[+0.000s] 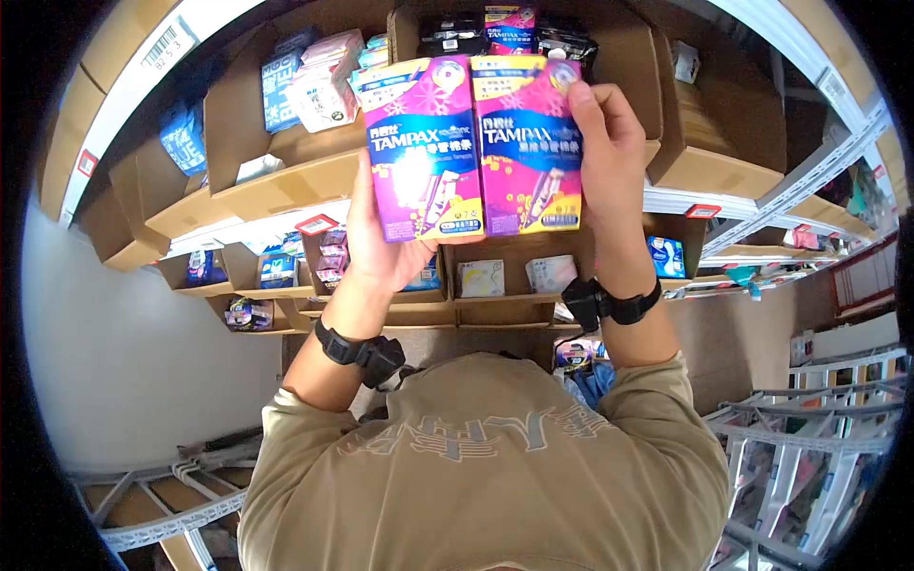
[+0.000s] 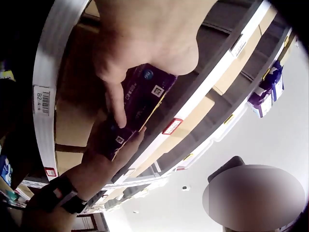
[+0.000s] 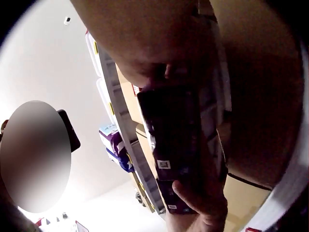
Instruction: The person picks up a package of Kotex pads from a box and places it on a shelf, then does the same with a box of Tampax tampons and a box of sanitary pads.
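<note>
Two pink and blue tampon boxes stand upright side by side, fronts facing the head camera. My left hand [image 1: 386,249] holds the left tampon box [image 1: 426,176], its thumb along the left side and fingers at the bottom edge. On the other side, my right hand [image 1: 614,143] grips the right tampon box [image 1: 529,171], thumb on the front near the top right corner; its other fingers are mostly hidden behind. The left wrist view shows the dark sides of the boxes [image 2: 149,92] between the hands. In the right wrist view the boxes [image 3: 174,130] appear dark.
A shelf with cardboard bins [image 1: 286,190] curves ahead, holding blue packs [image 1: 183,138], white packs [image 1: 324,90] and another tampon box [image 1: 509,30] at the back. Lower bins hold more packets [image 1: 481,278]. Metal racks [image 1: 800,457] stand at the right.
</note>
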Demonstrator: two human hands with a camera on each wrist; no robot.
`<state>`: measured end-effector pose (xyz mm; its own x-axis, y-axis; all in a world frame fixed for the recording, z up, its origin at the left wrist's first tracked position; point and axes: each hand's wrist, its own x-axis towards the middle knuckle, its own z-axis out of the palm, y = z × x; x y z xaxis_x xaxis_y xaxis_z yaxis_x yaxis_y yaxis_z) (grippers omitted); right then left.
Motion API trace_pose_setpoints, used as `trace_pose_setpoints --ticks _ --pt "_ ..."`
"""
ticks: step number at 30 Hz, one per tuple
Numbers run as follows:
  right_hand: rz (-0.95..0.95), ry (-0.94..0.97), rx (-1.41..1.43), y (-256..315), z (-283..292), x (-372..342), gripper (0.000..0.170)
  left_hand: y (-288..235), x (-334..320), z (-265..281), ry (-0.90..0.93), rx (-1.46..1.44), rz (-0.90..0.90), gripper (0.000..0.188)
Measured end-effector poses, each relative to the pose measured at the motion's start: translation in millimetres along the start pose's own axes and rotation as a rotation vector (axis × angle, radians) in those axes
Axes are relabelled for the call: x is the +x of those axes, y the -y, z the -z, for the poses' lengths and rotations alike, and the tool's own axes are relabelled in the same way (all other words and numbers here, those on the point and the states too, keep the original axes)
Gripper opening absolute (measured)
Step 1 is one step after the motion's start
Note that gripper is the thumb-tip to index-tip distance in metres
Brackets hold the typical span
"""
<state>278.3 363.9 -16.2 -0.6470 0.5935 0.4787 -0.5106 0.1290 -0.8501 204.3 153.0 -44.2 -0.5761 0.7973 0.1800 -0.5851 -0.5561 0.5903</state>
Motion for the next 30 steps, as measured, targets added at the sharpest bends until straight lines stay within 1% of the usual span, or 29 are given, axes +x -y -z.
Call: trace_pose_setpoints --ticks 2,3,4,6,7,8,10,11,12,14,15,17,21,23,24,26,27,28,30 --pt "0.069 0.021 0.038 2 -4 -5 0.022 -1 2 -6 -0.080 -0.058 -0.078 0.077" --pt "0.058 0.090 -0.009 5 -1 -10 0.028 -3 2 -2 -0.049 -0.045 -0.088 0.076" --pt "0.059 0.085 -0.014 10 -3 -17 0.028 -5 3 -1 -0.034 -0.047 -0.101 0.077" --pt "0.043 0.178 0.007 17 -10 -30 0.039 -4 4 -4 -0.114 0.065 -0.156 0.077" --pt "0.048 0.208 -0.038 13 -6 -31 0.051 -3 3 -2 -0.141 0.118 -0.167 0.074" --pt "0.044 0.201 -0.041 11 -7 -33 0.051 -1 3 -2 -0.141 0.115 -0.159 0.074" --pt "0.074 0.118 -0.050 7 -14 -35 0.056 0 3 -5 -0.106 0.035 -0.171 0.070" --pt "0.100 0.102 -0.097 3 -14 -35 0.059 3 2 -13 -0.145 0.090 -0.210 0.068" --pt "0.101 0.099 -0.098 2 -14 -35 0.059 4 1 -13 -0.143 0.090 -0.208 0.068" --pt "0.140 0.084 -0.103 2 -15 -36 0.052 5 1 -12 -0.125 0.084 -0.220 0.068" --pt "0.139 0.084 -0.103 1 -15 -37 0.052 5 0 -10 -0.126 0.084 -0.220 0.068" --pt "0.099 0.074 0.014 1 -13 -38 0.044 5 -1 -6 -0.099 0.107 -0.209 0.068" --pt "0.082 0.093 0.029 2 -9 -42 0.043 7 -4 -7 -0.136 0.110 -0.209 0.068" --pt "0.111 0.128 -0.129 5 -11 -48 0.062 9 -4 -7 -0.167 0.127 -0.217 0.067" --pt "0.109 0.130 -0.124 6 -11 -53 0.062 9 -4 -9 -0.171 0.130 -0.219 0.067" --pt "0.203 0.237 -0.507 8 -9 -62 0.089 8 -4 -13 -0.252 0.179 -0.218 0.065" --pt "0.197 0.256 -0.470 3 -9 -62 0.109 5 -5 -10 -0.208 0.183 -0.198 0.064" --pt "0.194 0.260 -0.466 4 -9 -63 0.109 5 -5 -9 -0.214 0.184 -0.199 0.064" --pt "0.221 0.281 -0.596 10 -10 -65 0.113 6 -7 -9 -0.241 0.194 -0.183 0.063"
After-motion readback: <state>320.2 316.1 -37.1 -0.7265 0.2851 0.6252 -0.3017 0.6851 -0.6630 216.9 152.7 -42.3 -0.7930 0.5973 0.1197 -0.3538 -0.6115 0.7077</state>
